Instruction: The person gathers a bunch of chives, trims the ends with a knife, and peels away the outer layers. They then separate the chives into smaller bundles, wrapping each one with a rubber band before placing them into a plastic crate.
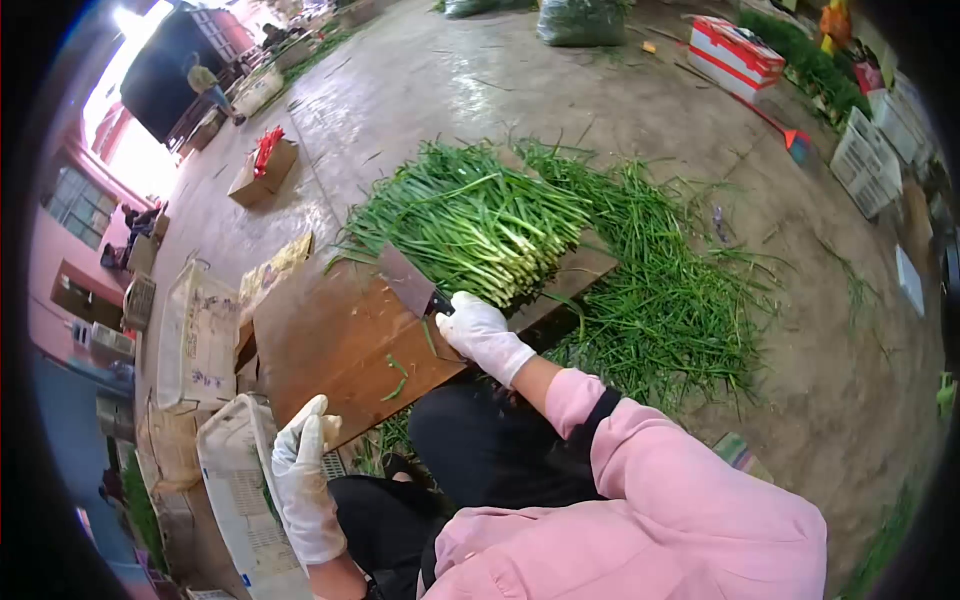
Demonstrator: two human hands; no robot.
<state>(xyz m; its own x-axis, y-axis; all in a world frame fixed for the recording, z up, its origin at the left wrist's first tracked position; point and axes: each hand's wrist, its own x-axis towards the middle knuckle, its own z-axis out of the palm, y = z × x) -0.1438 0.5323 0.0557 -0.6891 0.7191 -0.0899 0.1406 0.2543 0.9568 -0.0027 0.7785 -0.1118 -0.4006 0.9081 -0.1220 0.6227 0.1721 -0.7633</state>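
My right hand [483,335], in a white glove, is closed on the black handle of a cleaver [408,283]. The wide blade lies at the near left edge of a large pile of green stalks [480,215], whose pale ends face right and toward me. The pile rests on a brown board [340,335] in front of my knees. A few cut green bits lie on the board. My left hand [305,480], also gloved, is raised at the board's near left corner with its fingers curled together. Whether anything is between them is too small to tell.
Loose greens [670,310] cover the floor right of the board. White crates [240,490] stand at the left. A cardboard box [265,175] with red items stands farther off. A red and white box [735,60] is at the upper right. A person [205,82] stands far left.
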